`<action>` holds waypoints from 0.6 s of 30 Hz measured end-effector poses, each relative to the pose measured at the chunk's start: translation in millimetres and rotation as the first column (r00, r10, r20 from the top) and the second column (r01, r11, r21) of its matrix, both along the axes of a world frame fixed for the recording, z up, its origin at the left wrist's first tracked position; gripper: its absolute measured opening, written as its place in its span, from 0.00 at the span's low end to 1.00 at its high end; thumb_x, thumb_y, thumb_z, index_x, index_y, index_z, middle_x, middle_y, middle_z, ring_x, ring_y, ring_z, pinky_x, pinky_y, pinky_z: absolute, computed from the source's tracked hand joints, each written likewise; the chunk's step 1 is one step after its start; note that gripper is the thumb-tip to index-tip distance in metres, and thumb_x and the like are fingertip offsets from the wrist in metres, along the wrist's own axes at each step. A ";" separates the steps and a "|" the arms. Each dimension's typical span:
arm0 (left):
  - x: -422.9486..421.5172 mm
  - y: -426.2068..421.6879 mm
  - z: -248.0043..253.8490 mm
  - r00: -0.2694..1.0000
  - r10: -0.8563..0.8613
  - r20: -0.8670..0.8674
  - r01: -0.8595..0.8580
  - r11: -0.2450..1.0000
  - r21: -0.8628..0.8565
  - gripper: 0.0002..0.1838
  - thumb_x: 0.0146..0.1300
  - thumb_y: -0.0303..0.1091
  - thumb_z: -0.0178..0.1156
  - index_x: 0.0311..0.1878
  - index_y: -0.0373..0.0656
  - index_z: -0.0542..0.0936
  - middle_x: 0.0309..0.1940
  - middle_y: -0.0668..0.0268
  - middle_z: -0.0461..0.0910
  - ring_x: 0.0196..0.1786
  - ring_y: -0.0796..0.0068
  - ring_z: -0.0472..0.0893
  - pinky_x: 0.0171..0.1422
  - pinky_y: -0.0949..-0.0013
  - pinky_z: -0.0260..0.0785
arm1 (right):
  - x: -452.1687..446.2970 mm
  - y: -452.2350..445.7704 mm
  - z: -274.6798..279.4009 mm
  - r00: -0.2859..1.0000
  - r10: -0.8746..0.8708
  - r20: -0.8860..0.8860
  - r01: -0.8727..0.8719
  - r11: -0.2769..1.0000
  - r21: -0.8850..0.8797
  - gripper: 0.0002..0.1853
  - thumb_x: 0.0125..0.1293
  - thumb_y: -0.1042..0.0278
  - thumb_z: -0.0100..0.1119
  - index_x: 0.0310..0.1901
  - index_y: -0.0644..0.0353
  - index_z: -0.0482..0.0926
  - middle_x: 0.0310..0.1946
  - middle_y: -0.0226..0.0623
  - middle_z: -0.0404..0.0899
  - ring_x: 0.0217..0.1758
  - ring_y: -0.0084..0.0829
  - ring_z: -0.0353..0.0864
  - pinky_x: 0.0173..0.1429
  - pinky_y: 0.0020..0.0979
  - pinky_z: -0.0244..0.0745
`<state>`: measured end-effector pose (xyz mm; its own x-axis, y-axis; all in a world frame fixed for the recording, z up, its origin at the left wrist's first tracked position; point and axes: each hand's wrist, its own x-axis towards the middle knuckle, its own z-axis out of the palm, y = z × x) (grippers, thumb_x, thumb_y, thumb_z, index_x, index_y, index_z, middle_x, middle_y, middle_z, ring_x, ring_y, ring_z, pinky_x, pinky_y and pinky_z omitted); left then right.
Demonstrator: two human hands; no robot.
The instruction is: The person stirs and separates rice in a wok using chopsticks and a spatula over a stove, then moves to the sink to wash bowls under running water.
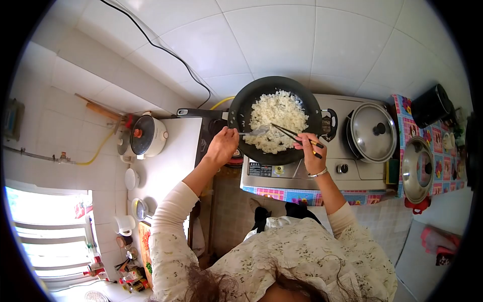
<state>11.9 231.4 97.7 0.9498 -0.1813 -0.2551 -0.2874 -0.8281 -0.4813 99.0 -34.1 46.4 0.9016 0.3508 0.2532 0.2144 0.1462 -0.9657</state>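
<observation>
A black wok [274, 83] on the stove holds white cooked rice [279, 110]. My left hand [223, 144] is closed around the handle of a metal spoon [260, 131] at the wok's left rim; the spoon's bowl lies over the rice. In my right hand [313, 151] is a pair of black chopsticks [286, 132], with the tips at the rice close to the spoon. My right fingers are wrapped round the chopsticks' upper ends, above the wok's lower right rim.
To the right of the wok, a lidded pan [373, 132] sits on the gas stove [327, 173]. Another glass lid [417, 168] lies farther right on a patterned cloth [439, 161]. A white electric pot [149, 135] stands on the left counter [173, 166]. The wok's long handle [193, 112] points left.
</observation>
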 end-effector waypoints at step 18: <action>1.4 3.9 10.6 0.995 -0.081 0.055 0.080 0.996 0.027 0.23 0.54 0.32 0.51 0.51 0.28 0.70 0.44 0.58 0.76 0.49 0.68 0.73 0.63 0.67 0.56 | -6.0 3.3 13.9 0.980 0.018 -0.197 0.020 0.982 0.187 0.14 0.67 0.66 0.46 0.40 0.72 0.73 0.32 0.43 0.78 0.32 0.30 0.81 0.36 0.24 0.77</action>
<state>13.3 235.3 108.3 0.9453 -0.2521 -0.2071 -0.3246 -0.7908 -0.5189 93.1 -30.8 60.3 0.9404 0.3133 0.1320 0.0231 0.3287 -0.9442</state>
